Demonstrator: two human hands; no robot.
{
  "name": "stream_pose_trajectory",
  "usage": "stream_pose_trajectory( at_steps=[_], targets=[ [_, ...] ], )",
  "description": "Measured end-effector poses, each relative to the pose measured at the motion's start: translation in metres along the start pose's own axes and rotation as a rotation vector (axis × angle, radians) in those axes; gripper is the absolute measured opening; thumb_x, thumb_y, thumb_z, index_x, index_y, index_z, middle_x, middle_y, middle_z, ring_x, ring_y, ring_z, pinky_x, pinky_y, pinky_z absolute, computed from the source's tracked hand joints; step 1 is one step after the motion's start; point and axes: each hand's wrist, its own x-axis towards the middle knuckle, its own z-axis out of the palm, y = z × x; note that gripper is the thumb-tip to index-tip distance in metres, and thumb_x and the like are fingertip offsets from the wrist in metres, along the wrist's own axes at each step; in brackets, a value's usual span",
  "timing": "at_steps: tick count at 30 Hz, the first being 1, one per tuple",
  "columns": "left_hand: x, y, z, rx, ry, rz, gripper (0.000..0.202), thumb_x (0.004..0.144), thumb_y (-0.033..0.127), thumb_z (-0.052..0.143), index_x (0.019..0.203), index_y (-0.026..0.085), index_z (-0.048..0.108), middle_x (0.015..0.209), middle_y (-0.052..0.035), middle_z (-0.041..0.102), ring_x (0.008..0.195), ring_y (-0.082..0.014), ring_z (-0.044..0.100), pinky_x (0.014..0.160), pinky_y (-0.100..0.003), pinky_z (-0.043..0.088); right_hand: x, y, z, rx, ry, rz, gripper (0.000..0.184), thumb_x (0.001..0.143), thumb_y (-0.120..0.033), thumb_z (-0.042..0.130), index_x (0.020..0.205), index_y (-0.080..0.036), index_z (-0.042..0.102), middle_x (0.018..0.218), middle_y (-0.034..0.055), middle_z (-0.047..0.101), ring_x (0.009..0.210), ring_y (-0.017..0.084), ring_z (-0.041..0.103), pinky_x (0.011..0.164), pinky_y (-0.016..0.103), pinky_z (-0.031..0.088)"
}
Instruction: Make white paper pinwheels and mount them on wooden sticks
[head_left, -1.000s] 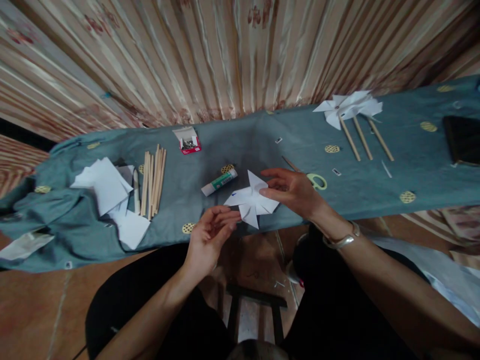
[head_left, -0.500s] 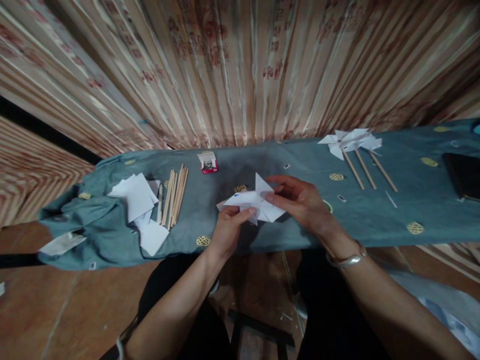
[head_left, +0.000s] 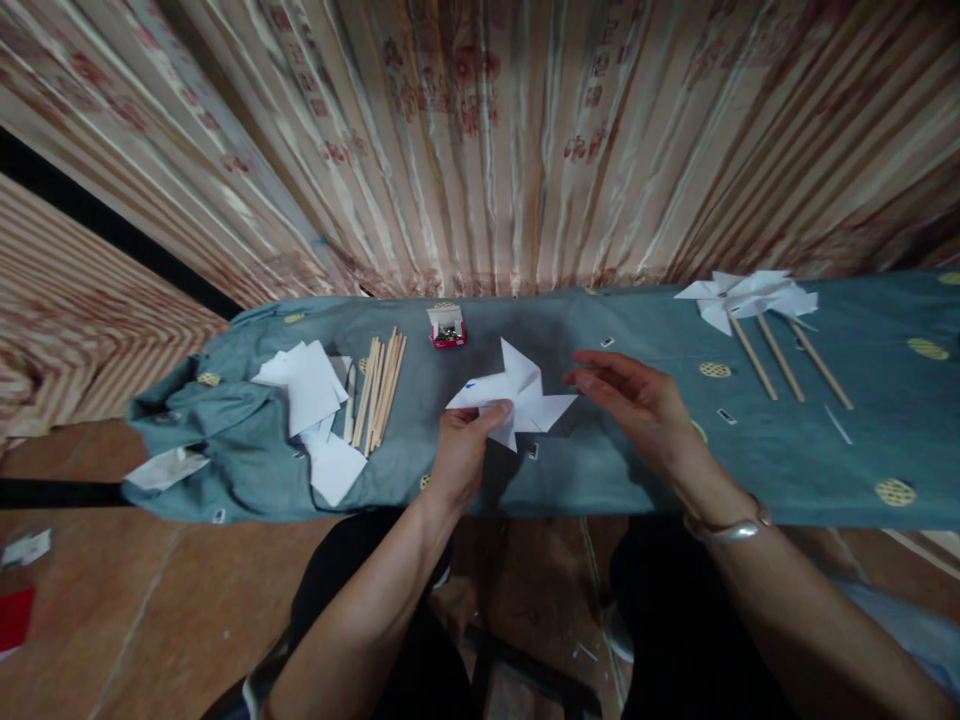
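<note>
Head view shows my left hand [head_left: 459,450], whose thumb and fingers are clamped on the white paper pinwheel [head_left: 527,397], above the blue-green cloth [head_left: 585,475]. My right hand [head_left: 639,405] has its fingers loosely apart, just beside the pinwheel's right tip; whether they touch it, I cannot tell. Wooden sticks [head_left: 385,390] lie to the left, near the small red box [head_left: 449,343].

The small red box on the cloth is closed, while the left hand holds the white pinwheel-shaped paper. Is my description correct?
Not entirely: the small red box is open, not closed; the head view shows its flap raised and metallic bits inside. The rest is right: it is on the cloth, and the left hand holds the white pinwheel-shaped paper.
</note>
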Motion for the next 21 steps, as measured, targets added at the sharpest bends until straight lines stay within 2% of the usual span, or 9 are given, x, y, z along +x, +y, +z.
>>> stream_pose_trajectory(
  at_steps=[5,9,12,14,17,21],
  targets=[
    [0.013,0.022,-0.018,-0.016,0.041,0.188,0.018,0.057,0.029,0.084,0.064,0.019,0.072,0.078,-0.0035,0.076,0.080,-0.0206,0.071,0.084,-0.033,0.053,0.011,0.018,0.003,0.026,0.093,-0.001,0.033,0.076,-0.046,0.076,0.099,-0.023,0.072,0.090,0.0041,0.077,0.085,0.019,0.070,0.077,0.031,0.055],
    [0.021,0.053,-0.046,-0.051,0.171,0.273,0.018,0.059,0.027,0.083,0.067,0.016,0.071,0.073,-0.0031,0.074,0.089,-0.0228,0.071,0.089,-0.035,0.053,0.019,0.027,0.020,-0.132,0.081,-0.098,0.027,0.079,-0.041,0.070,0.098,-0.022,0.073,0.089,0.0041,0.076,0.080,0.020,0.070,0.075,0.034,0.055],
    [0.025,0.070,-0.066,-0.098,0.274,0.324,0.021,0.058,0.025,0.082,0.073,0.013,0.073,0.071,-0.0038,0.074,0.089,-0.0222,0.072,0.090,-0.033,0.054,0.032,0.025,0.045,-0.366,-0.008,-0.244,0.018,0.084,-0.031,0.062,0.095,-0.022,0.073,0.094,0.0046,0.076,0.083,0.020,0.070,0.081,0.037,0.055],
    [0.027,0.076,-0.075,-0.121,0.294,0.354,0.022,0.058,0.024,0.081,0.075,0.013,0.074,0.073,-0.0042,0.075,0.089,-0.0219,0.072,0.091,-0.032,0.054,0.046,0.021,0.066,-0.513,-0.089,-0.364,0.017,0.084,-0.024,0.060,0.094,-0.022,0.073,0.099,0.0054,0.075,0.094,0.022,0.069,0.090,0.040,0.052],
    [0.028,0.079,-0.081,-0.160,0.319,0.353,0.021,0.058,0.021,0.080,0.075,0.012,0.073,0.077,-0.0051,0.076,0.088,-0.0206,0.072,0.092,-0.030,0.054,0.073,0.011,0.099,-0.687,-0.172,-0.505,0.017,0.085,-0.015,0.057,0.090,-0.017,0.073,0.115,0.0114,0.071,0.110,0.025,0.063,0.100,0.043,0.047],
    [0.030,0.079,-0.082,-0.188,0.320,0.339,0.017,0.063,0.019,0.078,0.076,0.011,0.072,0.081,-0.0067,0.076,0.090,-0.0201,0.072,0.092,-0.029,0.054,0.112,0.005,0.132,-0.995,-0.276,-0.559,0.025,0.089,-0.012,0.049,0.091,-0.012,0.073,0.127,0.0172,0.063,0.117,0.027,0.057,0.105,0.042,0.041]
  ],
)
